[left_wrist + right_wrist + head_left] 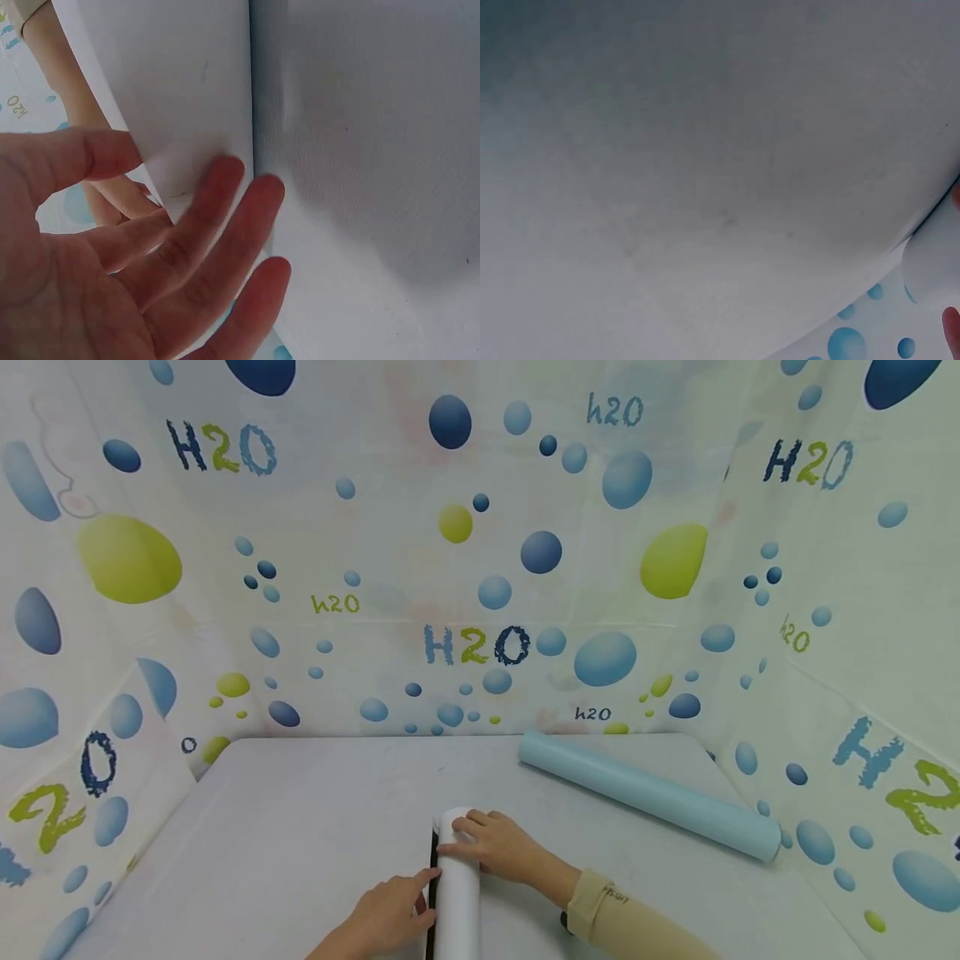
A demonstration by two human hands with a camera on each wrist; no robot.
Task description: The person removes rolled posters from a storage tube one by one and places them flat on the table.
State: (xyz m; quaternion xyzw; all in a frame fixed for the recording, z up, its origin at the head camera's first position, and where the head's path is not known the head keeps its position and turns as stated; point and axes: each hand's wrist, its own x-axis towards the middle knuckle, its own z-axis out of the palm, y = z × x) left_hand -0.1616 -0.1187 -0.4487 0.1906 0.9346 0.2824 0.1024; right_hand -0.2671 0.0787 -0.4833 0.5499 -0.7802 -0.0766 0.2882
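Note:
A white roll (458, 910) lies lengthwise at the front middle of the table, with a thin black strip (431, 897) along its left side. My right hand (506, 847) holds the roll near its far end, its fingers curved over the top. In the right wrist view, only fingertips (952, 330) show beside the end of the white roll (934, 262). At the roll's left side is my left hand (386, 910), its index finger touching by the black strip. The left wrist view shows this hand (142, 277) with loosely spread fingers against the white surface (172, 82).
A light blue roll (645, 793) lies slantwise at the back right of the white-covered table (315, 827). Behind and beside the table hangs a white curtain (390, 535) printed with blue and green drops and lettering.

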